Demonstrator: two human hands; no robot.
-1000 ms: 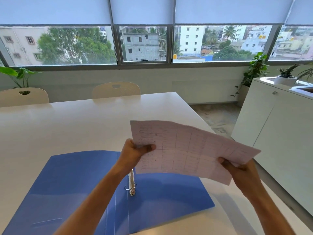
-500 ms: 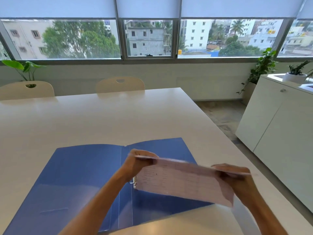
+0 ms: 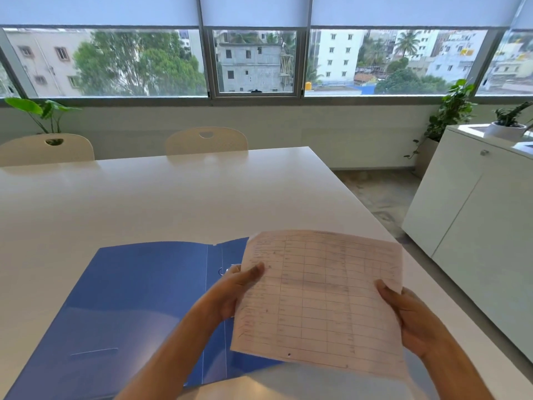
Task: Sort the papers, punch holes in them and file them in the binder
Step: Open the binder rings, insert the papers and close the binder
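So the sheet (image 3: 317,295) is now turned up to face me; half a sec ago I had it tipped nearly edge-on, low over the binder (image 3: 138,307), and a sec ago it was up high w/ the printed table slanting away. Now the grid is readable and one punched hole shows near the edge closest to me, w/ maybe a second fainter one further toward my right hand (image 3: 409,321), can't be sure. That tells me, I think, this page is already punched and I'm just checking which way it goes before it drops on the rings. Holes sit on the near edge, not the side toward the rings, so it prob needs a quarter turn first.

My left hand (image 3: 233,293) pinches the sheet's left edge, thumb on top of the print, other fingers hidden behind. My right hand grips the right edge, thumb over the front, fingers curled behind. Both forearms reach fwd from the bottom of view, wrists about level, paper stretched between them and lifted off the bench (image 3: 173,197).

Binder lies open flat on the bench, under and out beyond my left hand, its ring (image 3: 221,271) peeking just past my left thumb. Sheet overhangs the binder's right cover.
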